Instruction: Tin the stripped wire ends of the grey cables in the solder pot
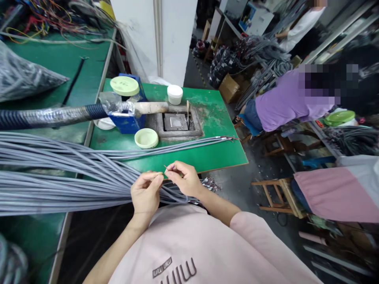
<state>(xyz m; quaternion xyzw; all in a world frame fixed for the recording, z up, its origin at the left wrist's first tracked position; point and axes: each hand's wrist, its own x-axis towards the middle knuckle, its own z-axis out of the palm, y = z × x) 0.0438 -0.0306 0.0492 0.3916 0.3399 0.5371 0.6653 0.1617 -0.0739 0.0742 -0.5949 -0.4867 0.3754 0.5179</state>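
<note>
My left hand (pixel 146 191) is closed in a pinch, its fingertips close to those of my right hand (pixel 185 178). Between the fingers of my right hand, thin wire ends show, one of them purple. What my left fingertips hold is too small to make out. Beneath and behind both hands runs a thick bundle of grey cables (pixel 97 173), coming from the left. Past my hands, a few separate grey cables (pixel 177 148) lie across the green table (pixel 216 157), with stripped ends at the right. More wire ends hang past the table's front edge, by my right wrist.
A metal pot (pixel 176 122) is set in the table, with a stick in it. Around it are a hose (pixel 97 111), a blue box (pixel 127 124), a green dish (pixel 146 138) and a white tub (pixel 175 94). Other people sit at the right, near a wooden stool (pixel 281 197).
</note>
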